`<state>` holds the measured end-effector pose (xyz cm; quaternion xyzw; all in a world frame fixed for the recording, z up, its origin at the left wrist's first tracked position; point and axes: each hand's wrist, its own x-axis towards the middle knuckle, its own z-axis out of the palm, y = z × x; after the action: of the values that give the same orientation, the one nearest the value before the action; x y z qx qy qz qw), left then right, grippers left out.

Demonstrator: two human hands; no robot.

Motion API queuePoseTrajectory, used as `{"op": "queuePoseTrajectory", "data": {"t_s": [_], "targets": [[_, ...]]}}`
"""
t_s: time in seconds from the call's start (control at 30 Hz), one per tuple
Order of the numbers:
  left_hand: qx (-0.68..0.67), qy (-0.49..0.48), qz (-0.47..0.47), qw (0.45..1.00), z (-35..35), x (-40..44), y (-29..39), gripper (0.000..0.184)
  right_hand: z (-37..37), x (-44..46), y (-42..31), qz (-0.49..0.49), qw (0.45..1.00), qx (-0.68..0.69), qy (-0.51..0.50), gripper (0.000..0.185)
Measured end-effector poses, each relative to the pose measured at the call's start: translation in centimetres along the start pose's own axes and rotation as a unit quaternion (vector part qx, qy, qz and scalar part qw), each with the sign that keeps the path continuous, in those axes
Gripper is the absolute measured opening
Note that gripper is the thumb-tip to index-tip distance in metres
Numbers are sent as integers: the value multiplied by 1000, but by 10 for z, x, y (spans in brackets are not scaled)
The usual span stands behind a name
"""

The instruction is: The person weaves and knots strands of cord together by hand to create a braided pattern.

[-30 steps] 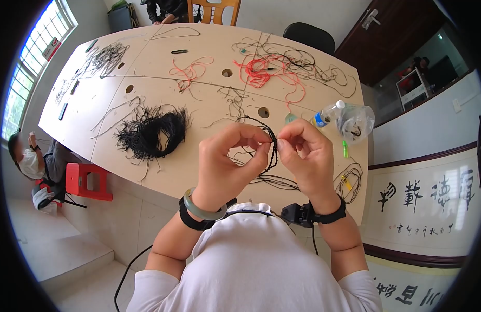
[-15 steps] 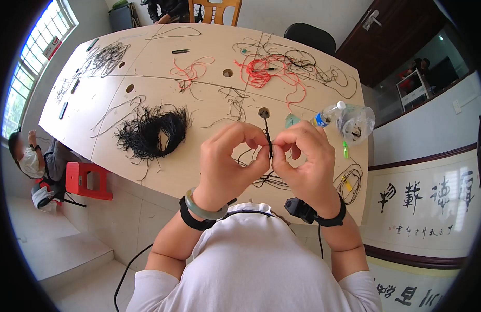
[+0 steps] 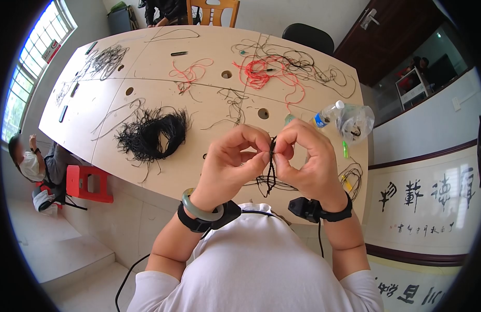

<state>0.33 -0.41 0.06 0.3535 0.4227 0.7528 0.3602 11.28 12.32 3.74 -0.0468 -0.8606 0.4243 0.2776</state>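
Note:
A black braided cord [image 3: 271,174] hangs in a narrow loop below the fingertips of both hands, over the near part of the table. My left hand [image 3: 238,158] pinches it from the left between thumb and index finger. From the right, my right hand [image 3: 304,152] pinches the same cord, its fingertips nearly touching the left ones. Fingers hide the exact spot being held. Thin black cords [image 3: 282,185] lie on the table just beneath the hands. A thick ring of black cords [image 3: 153,134] lies to the left.
Red cord [image 3: 257,74] and tangled dark cords [image 3: 323,73] lie on the table [image 3: 209,112]. At the right are a bottle [image 3: 329,114], a clear plastic bag [image 3: 356,124] and a green lighter-like item [image 3: 345,150]. A red stool [image 3: 89,183] and a seated person [image 3: 30,164] are at the left.
The cord's loop, which rose above the fingertips earlier, now hangs below them. Both hands stay pinched together at nearly the same place.

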Motion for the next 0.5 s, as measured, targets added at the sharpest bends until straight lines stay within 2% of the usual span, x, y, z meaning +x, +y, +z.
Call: {"op": "queuePoseTrajectory", "data": {"t_s": [0.13,0.2,0.23,0.3,0.43,0.5], "targets": [[-56,-23,9,998,0,2,-4,9,6,-3,6,22,995,97,7,12],[-69,-26,12,997,1,2,-5,9,8,-4,6,89,972,216,7,10],[-89,-20,2,996,1,2,-6,9,9,-4,6,89,972,216,7,10],[-110,-15,-8,994,2,2,-7,8,10,-5,7,110,946,304,6,10],[-204,-12,-50,978,5,2,-9,7,15,-6,11,91,952,290,24,12],[-238,-13,-71,969,6,2,-6,6,18,-6,13,22,981,176,73,13]]}}
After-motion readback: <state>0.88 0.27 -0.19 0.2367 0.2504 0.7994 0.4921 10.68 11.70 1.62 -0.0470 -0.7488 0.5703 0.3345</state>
